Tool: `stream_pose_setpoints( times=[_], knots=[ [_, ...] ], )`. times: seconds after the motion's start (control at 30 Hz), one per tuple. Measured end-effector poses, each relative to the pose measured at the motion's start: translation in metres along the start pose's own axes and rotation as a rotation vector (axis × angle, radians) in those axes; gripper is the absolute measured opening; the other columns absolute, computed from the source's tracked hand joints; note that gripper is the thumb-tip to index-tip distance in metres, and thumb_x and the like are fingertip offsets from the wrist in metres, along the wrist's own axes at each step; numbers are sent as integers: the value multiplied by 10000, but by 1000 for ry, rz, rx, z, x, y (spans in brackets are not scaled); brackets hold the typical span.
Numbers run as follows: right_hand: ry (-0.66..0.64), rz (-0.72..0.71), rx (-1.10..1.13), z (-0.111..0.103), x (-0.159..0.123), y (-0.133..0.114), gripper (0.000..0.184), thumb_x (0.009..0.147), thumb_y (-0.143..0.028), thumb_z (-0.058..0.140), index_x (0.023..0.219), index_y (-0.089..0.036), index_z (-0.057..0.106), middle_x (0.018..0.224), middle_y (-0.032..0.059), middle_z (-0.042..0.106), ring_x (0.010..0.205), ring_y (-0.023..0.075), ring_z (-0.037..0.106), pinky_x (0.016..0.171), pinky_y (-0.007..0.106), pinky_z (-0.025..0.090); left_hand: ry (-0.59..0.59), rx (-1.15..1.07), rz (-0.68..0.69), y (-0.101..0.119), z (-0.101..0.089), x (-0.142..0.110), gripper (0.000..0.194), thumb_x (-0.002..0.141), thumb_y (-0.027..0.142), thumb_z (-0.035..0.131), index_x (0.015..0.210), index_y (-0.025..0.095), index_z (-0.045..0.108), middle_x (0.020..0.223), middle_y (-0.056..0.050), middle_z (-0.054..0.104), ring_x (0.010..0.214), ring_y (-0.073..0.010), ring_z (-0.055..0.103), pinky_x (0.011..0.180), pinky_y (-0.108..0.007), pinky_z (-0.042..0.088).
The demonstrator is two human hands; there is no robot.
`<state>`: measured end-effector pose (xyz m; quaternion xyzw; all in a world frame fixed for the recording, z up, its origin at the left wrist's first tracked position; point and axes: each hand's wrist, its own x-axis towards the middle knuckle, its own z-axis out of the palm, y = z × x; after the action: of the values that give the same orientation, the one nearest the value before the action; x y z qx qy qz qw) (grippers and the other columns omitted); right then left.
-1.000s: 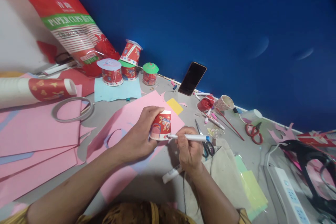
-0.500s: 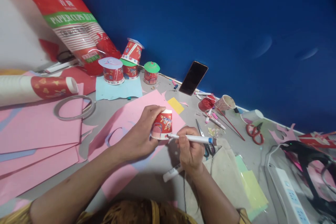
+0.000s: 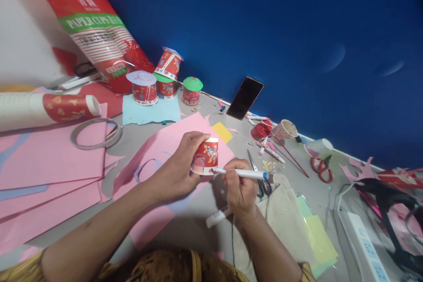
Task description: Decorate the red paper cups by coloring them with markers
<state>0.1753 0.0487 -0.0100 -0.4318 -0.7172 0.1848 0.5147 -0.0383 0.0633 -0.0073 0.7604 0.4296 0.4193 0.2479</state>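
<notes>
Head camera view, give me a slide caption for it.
Left hand holds a red-printed paper cup; right hand holds a marker, tip at the cup's white lower edge.

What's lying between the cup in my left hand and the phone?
In the head view, a yellow paper square lies between the cup and the phone, with part of the pink sheet on the cup's side and gray tabletop on the phone's side.

See a grey table (image 3: 132,139): carries overlapping pink sheets (image 3: 42,154) at left, a curled pink sheet (image 3: 181,132) mid-table, a pale blue sheet (image 3: 150,112), a lone green-topped cup (image 3: 191,95), red-handled scissors (image 3: 325,176) beside a tipped white cup (image 3: 319,146), and a power strip (image 3: 366,246) at right.
</notes>
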Motion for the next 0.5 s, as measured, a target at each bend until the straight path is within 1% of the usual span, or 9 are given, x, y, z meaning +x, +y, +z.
stream_pose_setpoints(
  times=[0.07,0.2,0.27,0.37,0.5],
  knots=[
    [9,8,12,-1,-2,1,228,1130,-316,567,961,-242,701,763,-23,685,560,149,611,587,277,532,-4,-2,0,0,0,0,868,836,8,583,1627,297,372,1560,-154,477,1522,-368,506,1289,-630,488],
    [-4,7,12,-1,-4,1,246,1124,-330,574,938,-236,706,764,-10,676,595,162,622,606,290,539,-22,-4,6,1,-2,1,848,861,83,650,1634,300,375,1560,-156,479,1511,-384,512,1288,-639,489],
    [-2,-7,8,-1,-2,-1,267,1126,-340,567,919,-236,700,757,-8,671,593,163,616,599,293,534,-25,-6,-3,1,-2,1,835,873,127,676,1634,300,378,1560,-157,482,1508,-389,514,1292,-642,483],
    [6,-36,2,0,0,-3,294,1138,-353,551,906,-238,690,750,-8,672,566,159,604,571,292,521,-33,1,-18,0,-1,1,836,875,124,669,1634,306,368,1561,-158,484,1510,-392,511,1296,-663,470],
    [-15,-55,-11,0,3,-5,303,1147,-347,540,910,-238,694,749,-3,681,559,159,609,554,291,513,-31,-13,6,0,0,1,814,895,168,700,1624,305,362,1548,-165,477,1499,-402,514,1287,-667,478]
  ],
)
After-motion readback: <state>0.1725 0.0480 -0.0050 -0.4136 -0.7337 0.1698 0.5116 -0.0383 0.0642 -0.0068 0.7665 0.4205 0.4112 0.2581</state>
